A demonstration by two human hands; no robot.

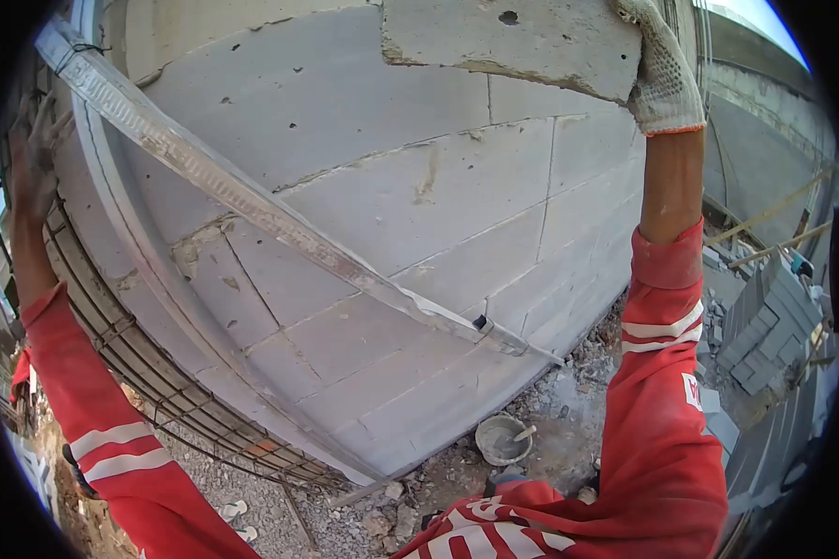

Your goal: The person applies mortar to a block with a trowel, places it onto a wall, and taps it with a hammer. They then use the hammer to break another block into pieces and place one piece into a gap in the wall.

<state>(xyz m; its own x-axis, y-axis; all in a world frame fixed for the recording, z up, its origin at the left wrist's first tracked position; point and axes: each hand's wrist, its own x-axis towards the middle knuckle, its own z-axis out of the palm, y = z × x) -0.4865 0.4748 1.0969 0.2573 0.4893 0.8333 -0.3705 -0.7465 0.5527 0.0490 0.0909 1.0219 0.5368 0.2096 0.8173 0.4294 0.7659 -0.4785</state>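
My right hand [664, 79], in a knitted work glove with an orange cuff, grips the right end of a grey lightweight concrete block [513, 42] at the top of the view. The block has a rough lower edge and a small dark hole, and overlaps the upper wall here. My left hand [33, 158], bare and dusty, is raised at the far left with its fingers apart, beside the steel rebar cage [112, 326] and the upright metal channel [149, 252]. A diagonal metal channel [280, 219], tied with wire at its top, crosses the block wall [401, 186].
A mortar bucket [503, 440] with a handle sticking out stands on rubble at the wall's foot. Stacked grey blocks [764, 321] lie at the right, near wooden poles [774, 207]. Pale sandals [235, 511] rest on the gravel below.
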